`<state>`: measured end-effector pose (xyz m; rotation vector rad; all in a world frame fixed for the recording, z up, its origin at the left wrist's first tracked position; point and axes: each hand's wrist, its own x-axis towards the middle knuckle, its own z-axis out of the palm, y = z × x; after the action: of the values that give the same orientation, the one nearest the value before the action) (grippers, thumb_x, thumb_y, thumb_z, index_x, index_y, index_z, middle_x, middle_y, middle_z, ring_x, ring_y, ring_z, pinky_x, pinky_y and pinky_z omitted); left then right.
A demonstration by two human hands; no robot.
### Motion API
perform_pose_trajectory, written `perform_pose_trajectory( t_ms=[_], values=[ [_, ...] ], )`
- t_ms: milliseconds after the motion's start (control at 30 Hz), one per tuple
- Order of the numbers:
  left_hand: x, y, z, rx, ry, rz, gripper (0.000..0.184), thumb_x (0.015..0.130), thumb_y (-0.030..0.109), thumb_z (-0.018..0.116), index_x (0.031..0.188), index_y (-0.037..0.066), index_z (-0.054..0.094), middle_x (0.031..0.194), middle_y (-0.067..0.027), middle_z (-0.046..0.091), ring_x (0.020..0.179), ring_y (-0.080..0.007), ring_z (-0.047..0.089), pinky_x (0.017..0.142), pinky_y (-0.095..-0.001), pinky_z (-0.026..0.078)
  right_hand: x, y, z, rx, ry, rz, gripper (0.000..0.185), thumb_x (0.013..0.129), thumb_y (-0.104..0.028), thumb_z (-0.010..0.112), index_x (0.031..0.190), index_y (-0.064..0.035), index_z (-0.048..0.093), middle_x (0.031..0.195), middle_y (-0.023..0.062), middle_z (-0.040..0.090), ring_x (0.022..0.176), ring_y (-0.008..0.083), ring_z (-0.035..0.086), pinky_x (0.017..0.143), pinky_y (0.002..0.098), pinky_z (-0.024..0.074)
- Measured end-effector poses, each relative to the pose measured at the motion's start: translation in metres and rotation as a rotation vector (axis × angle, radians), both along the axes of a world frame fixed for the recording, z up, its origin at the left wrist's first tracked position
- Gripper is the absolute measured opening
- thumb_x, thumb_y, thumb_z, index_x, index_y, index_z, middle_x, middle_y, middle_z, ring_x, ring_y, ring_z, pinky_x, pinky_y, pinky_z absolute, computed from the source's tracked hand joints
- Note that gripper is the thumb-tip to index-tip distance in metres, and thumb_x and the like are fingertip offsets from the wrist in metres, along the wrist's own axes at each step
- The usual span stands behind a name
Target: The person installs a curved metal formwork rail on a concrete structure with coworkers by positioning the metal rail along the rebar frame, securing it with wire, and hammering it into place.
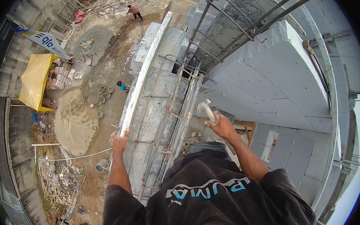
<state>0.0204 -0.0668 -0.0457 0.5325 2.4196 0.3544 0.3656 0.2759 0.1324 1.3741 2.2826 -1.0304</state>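
My left hand (119,140) is closed around the near end of a long pale wooden plank (145,71), which stretches away along the outer edge of the formwork. In my right hand (222,126) is a claw hammer (205,108), its metal head up and pointing away from me. Between my hands lies a grey formwork channel (154,102) with steel rebar (170,102) tied along it. The hammer is to the right of this channel, apart from it.
Grey block walls (265,70) rise on the right, with vertical rebar (218,3) near the corner. Far below on the left are a sand pile (73,121), a yellow canopy (38,79), buckets (101,165) and rubble. Two people (135,12) are on the ground.
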Motion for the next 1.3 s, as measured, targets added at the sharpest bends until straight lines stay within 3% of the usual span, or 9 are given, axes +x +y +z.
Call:
perform_pose_trajectory(
  t_ms=[133,233,367,433,600,967,1067,1300],
  values=[
    [0.000,0.001,0.003,-0.014,0.006,0.017,0.079,0.092,0.077,0.045,0.134,0.014,0.067,0.141,-0.0238,0.056,0.140,-0.0387,0.040,0.117,-0.0519,0.028,-0.062,0.009,0.003,0.050,0.051,0.039,0.056,0.092,-0.037,0.070,0.128,0.0033,0.055,0.106,0.0307,0.069,0.105,0.0479,0.067,0.092,0.0523,0.0510],
    [-0.007,-0.011,-0.021,-0.009,0.027,-0.043,0.078,0.092,0.078,0.045,0.133,0.015,0.068,0.140,-0.0244,0.056,0.139,-0.0390,0.041,0.116,-0.0522,0.029,-0.099,0.011,0.001,0.005,0.104,-0.047,0.052,0.093,-0.032,0.070,0.128,0.0028,0.055,0.108,0.0295,0.070,0.107,0.0463,0.067,0.095,0.0529,0.0505],
    [-0.007,-0.012,-0.025,0.039,0.048,0.067,0.071,0.092,0.074,0.052,0.123,0.014,0.074,0.137,-0.0252,0.057,0.131,-0.0432,0.048,0.112,-0.0537,0.035,-0.120,0.004,-0.030,0.083,0.174,-0.186,0.048,0.093,-0.028,0.069,0.127,0.0033,0.055,0.119,0.0294,0.066,0.114,0.0481,0.063,0.100,0.0538,0.0491],
    [-0.007,-0.009,-0.022,0.053,0.038,0.046,0.070,0.092,0.074,0.052,0.123,0.015,0.074,0.136,-0.0249,0.057,0.131,-0.0427,0.048,0.112,-0.0535,0.035,-0.122,-0.001,-0.073,0.207,0.230,-0.200,0.048,0.092,-0.028,0.069,0.127,0.0029,0.056,0.129,0.0285,0.060,0.123,0.0473,0.057,0.105,0.0538,0.0472],
    [-0.025,-0.012,-0.039,0.041,-0.067,0.001,0.071,0.091,0.075,0.053,0.123,0.015,0.074,0.136,-0.0247,0.057,0.132,-0.0421,0.048,0.113,-0.0532,0.035,-0.122,-0.017,-0.016,0.180,0.147,-0.154,0.050,0.092,-0.027,0.069,0.131,0.0025,0.054,0.139,0.0250,0.049,0.133,0.0446,0.050,0.109,0.0533,0.0442],
    [-0.003,-0.007,-0.015,0.014,0.034,0.081,0.078,0.088,0.080,0.051,0.129,0.016,0.071,0.139,-0.0216,0.056,0.135,-0.0388,0.045,0.114,-0.0528,0.032,-0.109,-0.003,-0.040,0.113,0.210,-0.159,0.058,0.089,-0.024,0.069,0.140,-0.0017,0.052,0.138,0.0239,0.048,0.127,0.0485,0.053,0.107,0.0535,0.0455],
    [-0.003,-0.006,-0.010,0.009,0.008,0.066,0.079,0.088,0.080,0.051,0.130,0.015,0.070,0.141,-0.0209,0.054,0.135,-0.0383,0.044,0.115,-0.0524,0.031,-0.110,-0.017,-0.004,0.095,0.171,-0.195,0.060,0.090,-0.020,0.066,0.144,-0.0027,0.046,0.136,0.0256,0.048,0.124,0.0499,0.055,0.106,0.0551,0.0464],
    [0.008,-0.003,-0.001,0.038,0.080,0.094,0.077,0.089,0.076,0.055,0.130,0.012,0.069,0.139,-0.0197,0.055,0.135,-0.0374,0.044,0.115,-0.0506,0.032,-0.094,-0.032,-0.053,0.104,0.081,-0.174,0.070,0.091,-0.017,0.061,0.154,-0.0052,0.033,0.140,0.0322,0.045,0.120,0.0531,0.057,0.105,0.0575,0.0457]
  ],
)
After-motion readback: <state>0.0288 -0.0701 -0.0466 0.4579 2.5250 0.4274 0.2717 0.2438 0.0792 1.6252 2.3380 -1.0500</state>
